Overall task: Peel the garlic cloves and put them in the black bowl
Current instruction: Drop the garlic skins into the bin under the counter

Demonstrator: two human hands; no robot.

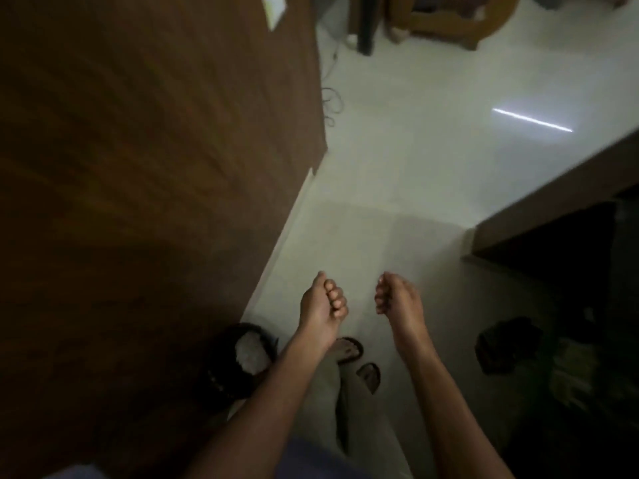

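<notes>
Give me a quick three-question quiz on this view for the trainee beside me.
1. True or false: the left hand rests on the wooden table.
2. What shows between the forearms? A) sandalled feet B) a knife C) a garlic bulb
3. Fill in: the right hand has its fingers ____, with nothing visible in its grip.

Key: 1 false, it hangs over the floor; 2 A; 3 curled.

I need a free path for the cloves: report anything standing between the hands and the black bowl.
Nothing visible does. The black bowl lies just behind the left hand, by its forearm; the right hand is over open floor. Curled fingers hide any clove.
</notes>
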